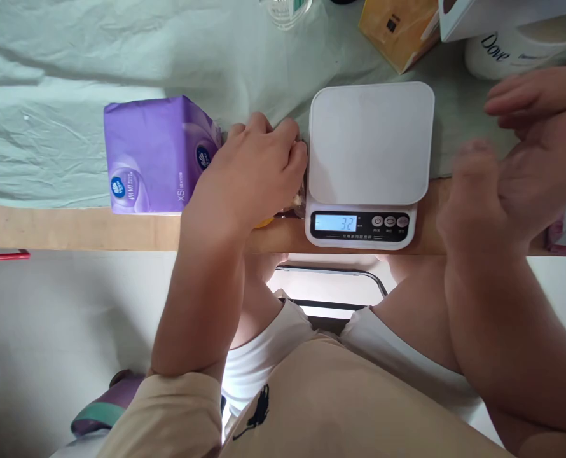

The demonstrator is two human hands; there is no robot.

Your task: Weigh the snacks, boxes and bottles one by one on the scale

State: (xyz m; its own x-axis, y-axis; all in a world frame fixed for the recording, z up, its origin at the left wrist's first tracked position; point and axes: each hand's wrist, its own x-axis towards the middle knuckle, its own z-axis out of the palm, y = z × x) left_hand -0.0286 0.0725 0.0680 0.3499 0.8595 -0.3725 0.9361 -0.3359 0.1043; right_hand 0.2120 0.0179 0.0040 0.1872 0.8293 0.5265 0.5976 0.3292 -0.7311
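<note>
My left hand (257,172) lies palm down between a purple tissue pack (144,156) and a white kitchen scale (371,143). Its fingers curl downward over a small shiny packet (298,200), mostly hidden beneath the hand, with brown and yellow bits at its edge. What exactly the fingers hold is covered. The scale's plain white platform carries nothing, and its blue lit display (335,222) seems to read 32. Right of the scale, my right hand (516,159) hovers apart from it, slightly blurred, thumb and fingers spread with nothing in them.
At the back right stand an orange box (397,32), a white Dove bottle (507,54) and a white box-like object (502,16) over it. A clear bottle (287,11) is at the top. A green cloth (63,76) covers the table behind its wooden front edge (49,226).
</note>
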